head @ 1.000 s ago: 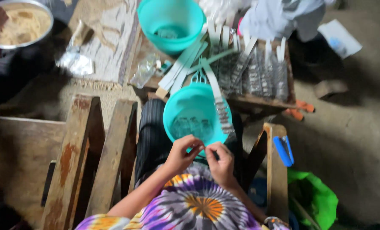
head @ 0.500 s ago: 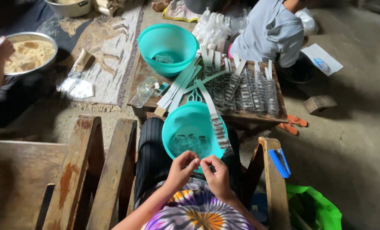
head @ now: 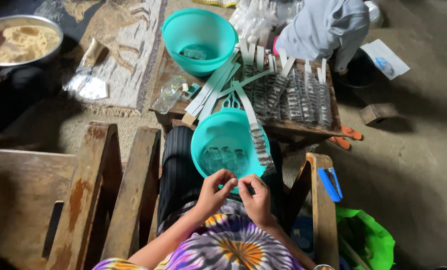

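Observation:
A teal bowl point(head: 218, 131) rests on my lap with several small clear packets point(head: 223, 159) inside. My left hand point(head: 214, 192) and my right hand point(head: 256, 199) meet at the bowl's near rim, fingertips pinched together on a small clear packet between them. A long strip of filled packets point(head: 260, 145) hangs over the bowl's right rim from the low wooden table point(head: 303, 127). Teal scissors point(head: 231, 101) lie on the table just beyond the bowl.
A second teal bowl point(head: 199, 35) stands at the table's far end beside white strips point(head: 211, 92) and rows of packets point(head: 298, 97). Another person in grey point(head: 326, 27) sits beyond. At the far left a person's hand reaches into a metal basin point(head: 26, 40). Wooden chair arms flank me.
The view has drawn closer and shifted down. My hands stay together at the bowl's near rim, fingers working the small packet. The person at left has moved a hand at the basin.

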